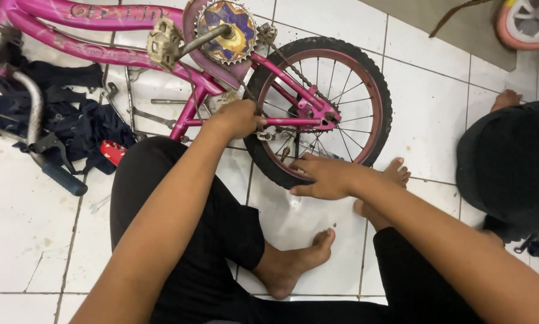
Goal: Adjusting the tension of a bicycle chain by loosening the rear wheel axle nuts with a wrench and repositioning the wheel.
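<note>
A small pink bicycle (pixel 101 36) lies upside down on the white tile floor. Its rear wheel (pixel 374 96), with a black tyre and spokes, stands in front of me. My left hand (pixel 236 119) is closed around the pink chain stay near the wheel's rim. My right hand (pixel 326 176) rests flat on the lower part of the tyre, fingers spread over it. The patterned chainring (pixel 224 30) and a grey pedal (pixel 164 43) sit above my left hand. My bare feet lie under the wheel.
Wrenches (pixel 155 117) and a dark cloth (pixel 80 126) lie on the tiles left of the frame, by a red part (pixel 112 152). Another person in dark clothes (pixel 509 162) sits at the right. A second small wheel (pixel 530 24) shows top right.
</note>
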